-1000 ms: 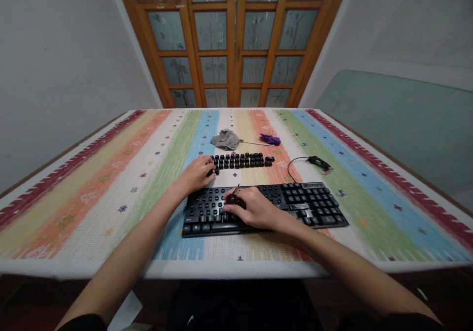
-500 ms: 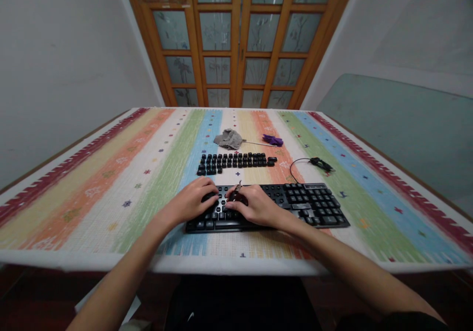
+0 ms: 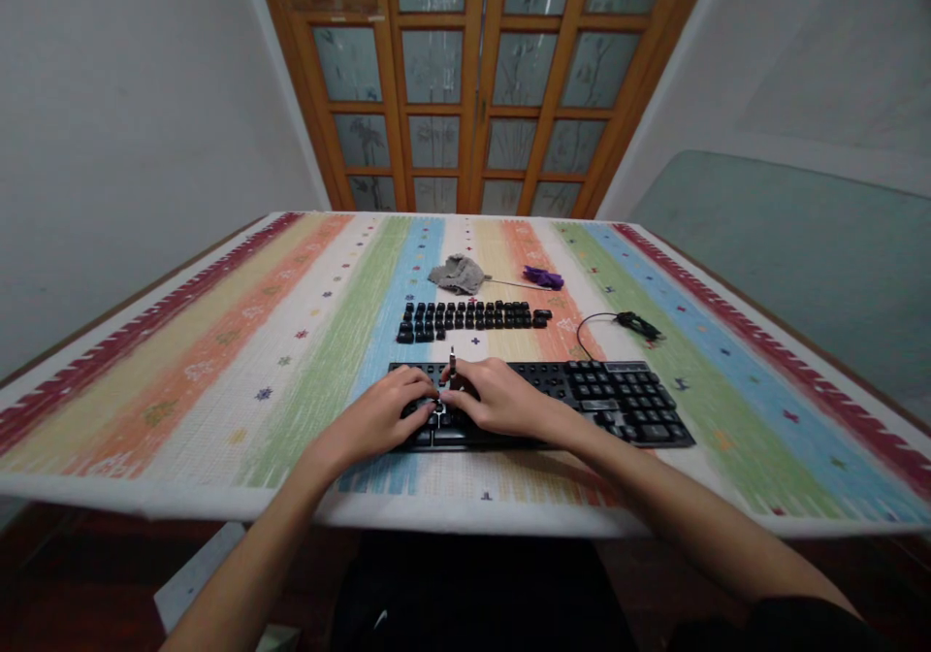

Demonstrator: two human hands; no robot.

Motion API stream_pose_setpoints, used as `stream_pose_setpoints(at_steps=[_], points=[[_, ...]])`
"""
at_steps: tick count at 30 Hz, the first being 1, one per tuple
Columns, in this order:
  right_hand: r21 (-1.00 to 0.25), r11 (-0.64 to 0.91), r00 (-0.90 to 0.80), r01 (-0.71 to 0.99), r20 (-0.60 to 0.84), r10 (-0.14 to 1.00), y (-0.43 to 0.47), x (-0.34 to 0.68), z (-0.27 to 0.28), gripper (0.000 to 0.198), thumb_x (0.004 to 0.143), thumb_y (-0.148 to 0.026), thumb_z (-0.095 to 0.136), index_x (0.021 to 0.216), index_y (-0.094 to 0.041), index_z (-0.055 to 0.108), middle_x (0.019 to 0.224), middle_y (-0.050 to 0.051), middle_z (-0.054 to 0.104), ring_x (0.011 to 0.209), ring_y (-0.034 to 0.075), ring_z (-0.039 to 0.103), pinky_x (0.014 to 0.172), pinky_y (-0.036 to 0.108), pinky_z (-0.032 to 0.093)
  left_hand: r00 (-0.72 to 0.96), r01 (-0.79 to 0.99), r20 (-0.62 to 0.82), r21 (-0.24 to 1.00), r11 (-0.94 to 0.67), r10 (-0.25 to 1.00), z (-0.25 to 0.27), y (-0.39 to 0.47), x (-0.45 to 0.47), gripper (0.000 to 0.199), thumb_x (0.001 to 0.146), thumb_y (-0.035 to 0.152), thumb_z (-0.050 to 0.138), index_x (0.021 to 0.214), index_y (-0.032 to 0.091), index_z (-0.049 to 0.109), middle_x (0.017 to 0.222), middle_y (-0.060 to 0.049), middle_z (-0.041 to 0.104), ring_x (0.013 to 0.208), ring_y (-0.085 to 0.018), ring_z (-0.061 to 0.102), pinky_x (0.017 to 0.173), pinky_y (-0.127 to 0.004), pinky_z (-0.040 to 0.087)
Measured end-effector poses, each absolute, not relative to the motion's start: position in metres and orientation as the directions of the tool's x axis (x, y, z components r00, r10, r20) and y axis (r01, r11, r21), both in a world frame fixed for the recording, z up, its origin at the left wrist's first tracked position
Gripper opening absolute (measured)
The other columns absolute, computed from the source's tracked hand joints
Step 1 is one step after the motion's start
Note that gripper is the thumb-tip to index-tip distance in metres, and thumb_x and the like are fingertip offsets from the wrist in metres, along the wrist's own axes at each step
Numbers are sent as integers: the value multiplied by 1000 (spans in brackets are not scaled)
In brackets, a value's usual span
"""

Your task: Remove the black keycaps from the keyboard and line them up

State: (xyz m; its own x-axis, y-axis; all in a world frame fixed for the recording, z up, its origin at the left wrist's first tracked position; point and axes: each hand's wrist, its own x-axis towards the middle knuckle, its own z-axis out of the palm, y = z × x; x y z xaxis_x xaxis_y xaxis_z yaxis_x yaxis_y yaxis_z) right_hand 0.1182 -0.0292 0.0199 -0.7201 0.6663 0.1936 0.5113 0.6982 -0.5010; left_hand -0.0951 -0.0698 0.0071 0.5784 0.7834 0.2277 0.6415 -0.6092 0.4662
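Observation:
A black keyboard [image 3: 534, 436] lies in front of me, with its middle part stripped of keycaps so that bare switches show. My left hand [image 3: 389, 405] rests on its left end, fingers bent and thumb drawn in against the keys. Pinched in my right hand [image 3: 495, 395] is a small dark tool [image 3: 452, 366] with a metal tip, standing upright over the bare section. The fingertips of both hands nearly meet there, and they hide what lies under them. Behind the keyboard, loose black keycaps [image 3: 484, 315] stand in neat rows.
Farther back lie a crumpled grey cloth [image 3: 457, 275] and a purple cloth-like piece [image 3: 543, 277], with a thin rod between them. The keyboard's cable [image 3: 636, 324] is bundled at right. A striped tablecloth [image 3: 305, 342] covers the table.
The small tool has turned more upright, and my right hand has shifted slightly. My left fingers have come nearer to the right fingertips. The whole view has moved a little.

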Motion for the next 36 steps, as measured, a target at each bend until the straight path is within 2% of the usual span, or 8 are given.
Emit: stream_pose_setpoints(at_steps=[6, 11, 13, 19, 23, 26, 30, 36], points=[[-636, 607, -737, 477, 87, 670, -9, 113, 30, 9, 89, -19, 61, 91, -13, 67, 75, 4, 69, 66, 14, 60, 63, 24, 42, 579, 654, 224, 447, -611, 784, 5, -70, -96, 17, 95, 21, 50, 106, 19, 63, 105, -8, 61, 104, -23, 56, 94, -42, 48], [-852, 349, -704, 390, -32, 709, -1, 115, 18, 12, 94, -21, 52, 91, -12, 60, 73, 4, 69, 56, 12, 60, 55, 23, 47, 585, 653, 223, 440, -616, 780, 9, -69, -96, 16, 95, 23, 50, 105, 19, 62, 104, -7, 63, 103, -22, 57, 94, -42, 48], [-882, 338, -719, 329, -1, 695, 0, 118, 16, 12, 94, -24, 53, 91, -13, 59, 74, 3, 68, 56, 11, 60, 54, 23, 48, 579, 654, 228, 444, -613, 783, 12, -69, -96, 16, 95, 24, 50, 105, 19, 62, 105, -7, 63, 103, -22, 58, 94, -42, 48], [-810, 523, -730, 264, 187, 657, -8, 133, 30, 14, 92, -26, 57, 98, -15, 62, 82, 3, 67, 66, 13, 61, 63, 26, 50, 552, 634, 290, 463, -619, 782, 20, -68, -92, 19, 93, 31, 58, 109, 21, 62, 107, -7, 66, 103, -23, 60, 92, -42, 49], [-769, 605, -730, 207, 290, 619, -14, 142, 39, 16, 93, -25, 57, 104, -15, 64, 97, 6, 69, 84, 16, 64, 77, 29, 51, 508, 595, 270, 576, -560, 818, 25, -65, -84, 27, 89, 35, 65, 113, 21, 62, 109, -6, 69, 99, -22, 65, 89, -38, 51], [-759, 620, -715, 202, 318, 623, -17, 148, 41, 16, 92, -24, 58, 103, -15, 65, 98, 7, 70, 86, 16, 65, 78, 29, 51, 480, 511, 255, 696, -504, 839, 26, -61, -78, 35, 88, 34, 67, 119, 22, 58, 108, -4, 71, 93, -20, 68, 83, -34, 54], [-764, 618, -709, 187, 330, 623, -19, 155, 41, 17, 92, -22, 59, 106, -15, 66, 98, 6, 71, 81, 15, 65, 76, 28, 51, 462, 383, 257, 806, -452, 849, 22, -55, -73, 42, 86, 29, 68, 124, 20, 54, 111, -7, 70, 94, -19, 68, 84, -35, 55], [-698, 691, -742, 186, 362, 565, -19, 162, 36, 20, 93, -20, 59, 111, -18, 66, 99, 7, 72, 92, 18, 66, 81, 31, 51, 461, 327, 256, 841, -431, 850, 16, -47, -67, 48, 82, 29, 72, 125, 18, 53, 100, -6, 70, 87, -18, 68, 81, -34, 56]])
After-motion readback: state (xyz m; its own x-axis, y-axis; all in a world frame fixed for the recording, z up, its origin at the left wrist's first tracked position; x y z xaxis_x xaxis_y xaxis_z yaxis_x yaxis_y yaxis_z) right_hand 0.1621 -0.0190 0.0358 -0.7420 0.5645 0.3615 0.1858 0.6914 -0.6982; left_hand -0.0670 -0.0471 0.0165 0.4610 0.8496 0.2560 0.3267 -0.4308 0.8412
